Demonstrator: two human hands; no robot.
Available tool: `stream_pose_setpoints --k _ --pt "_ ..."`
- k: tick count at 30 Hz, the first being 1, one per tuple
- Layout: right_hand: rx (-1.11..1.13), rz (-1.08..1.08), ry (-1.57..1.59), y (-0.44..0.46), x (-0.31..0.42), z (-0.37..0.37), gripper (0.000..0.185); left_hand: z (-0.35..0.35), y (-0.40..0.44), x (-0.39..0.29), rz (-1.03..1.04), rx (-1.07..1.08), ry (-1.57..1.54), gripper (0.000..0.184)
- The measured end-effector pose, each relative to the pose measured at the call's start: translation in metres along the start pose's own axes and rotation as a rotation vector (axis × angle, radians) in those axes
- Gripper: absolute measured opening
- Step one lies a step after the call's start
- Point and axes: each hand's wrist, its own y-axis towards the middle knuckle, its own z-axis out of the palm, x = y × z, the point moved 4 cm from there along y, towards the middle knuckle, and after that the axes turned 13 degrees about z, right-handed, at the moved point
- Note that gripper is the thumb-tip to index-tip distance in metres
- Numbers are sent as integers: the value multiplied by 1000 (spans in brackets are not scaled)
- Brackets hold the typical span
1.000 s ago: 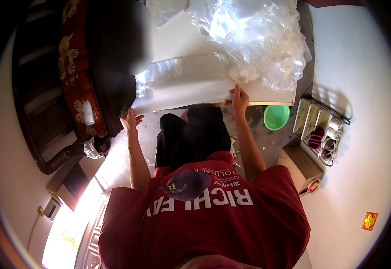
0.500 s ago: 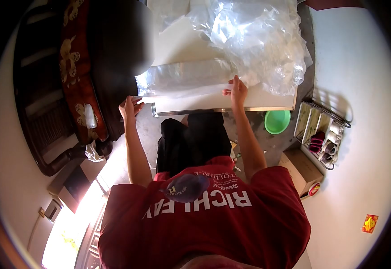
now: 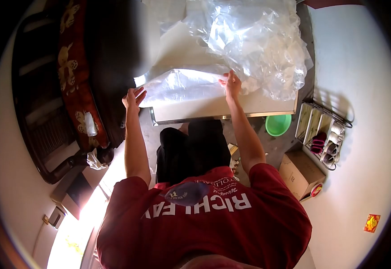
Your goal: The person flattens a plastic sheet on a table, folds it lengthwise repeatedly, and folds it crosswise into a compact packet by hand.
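Note:
A clear plastic sheet (image 3: 182, 85) stretches between my two hands over the near part of a pale table (image 3: 195, 110). My left hand (image 3: 134, 97) is at the sheet's left end, just off the table's corner, with its fingers closed on the plastic. At the right end, my right hand (image 3: 231, 84) pinches the sheet above the tabletop. The sheet's far edge bulges upward in the middle. Beyond my right hand lies a large crumpled heap of clear plastic (image 3: 262, 45).
Below the table's right corner is a green basin (image 3: 278, 124). A shoe rack (image 3: 323, 134) and a cardboard box (image 3: 299, 172) stand by the right wall. A dark wooden bench (image 3: 43, 103) with a red patterned cover is at the left.
Both hands have moved farther over the table, away from my body, with the sheet between them. The sheet's near edge has drawn back from the table's front edge, and its far edge has risen.

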Motion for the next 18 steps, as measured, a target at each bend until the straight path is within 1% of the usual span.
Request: stream_pose_setpoints --k 2,4,5,7,8,9,10,11,13,14,16,18 --pt "0 24 -25 3 -2 2 44 2 7 4 6 -12 -21 29" --pt "-57 -40 -21 2 -3 4 48 6 13 6 11 -22 -42 29" --pt "-59 -37 -21 3 -3 4 48 7 16 6 40 -39 -20 29" --pt "-93 -91 -78 1 -9 2 40 4 11 5 60 -65 10 29" --pt "-90 -85 -82 0 -13 0 40 2 7 3 108 -44 28 28" --pt "-98 -128 -232 -1 -11 0 37 5 3 -1 160 -19 43 27" --pt "-106 -170 -383 -3 -10 1 34 6 -2 -1 161 -22 42 27" --pt "-102 -171 -385 -7 -11 2 34 6 -9 -2 195 -14 74 28" --pt "-224 -494 -683 -50 30 21 29 3 -22 -1 249 -14 89 28" --pt "-155 -469 -755 -63 44 34 22 2 -26 1 249 -21 84 28" --pt "-83 -767 -681 -70 47 66 16 2 -34 2 305 2 86 26" --pt "84 -1022 -606 -78 54 105 10 3 -46 1 364 6 94 24"
